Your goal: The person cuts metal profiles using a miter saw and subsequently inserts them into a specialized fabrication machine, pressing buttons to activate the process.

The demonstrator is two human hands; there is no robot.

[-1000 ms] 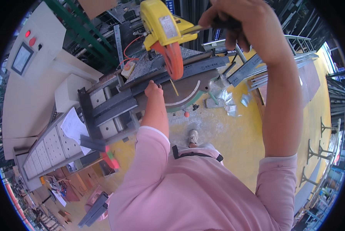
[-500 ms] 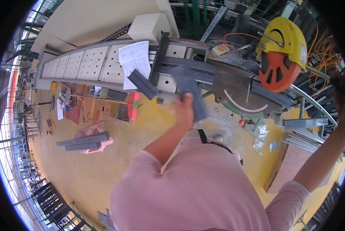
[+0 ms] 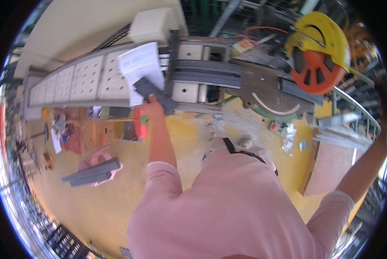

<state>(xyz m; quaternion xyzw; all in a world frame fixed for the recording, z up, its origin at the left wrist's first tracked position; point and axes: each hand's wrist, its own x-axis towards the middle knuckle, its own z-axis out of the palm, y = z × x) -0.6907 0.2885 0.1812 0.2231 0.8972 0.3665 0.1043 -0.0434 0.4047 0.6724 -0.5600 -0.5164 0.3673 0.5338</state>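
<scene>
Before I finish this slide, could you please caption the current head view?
Left hand on a grey profile over paper, right hand at the saw handle.

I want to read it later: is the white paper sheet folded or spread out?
Spread out: the white sheet shows a broad, unfolded face; the dark profile touched by the left hand covers part.

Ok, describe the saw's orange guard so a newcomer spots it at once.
Follow the long machine bed rightward to the yellow saw hood. Under it sits the guard, broad, rounded and orange. Dark slots fanning across it set it apart from the hood and the thin orange cord nearby.
</scene>
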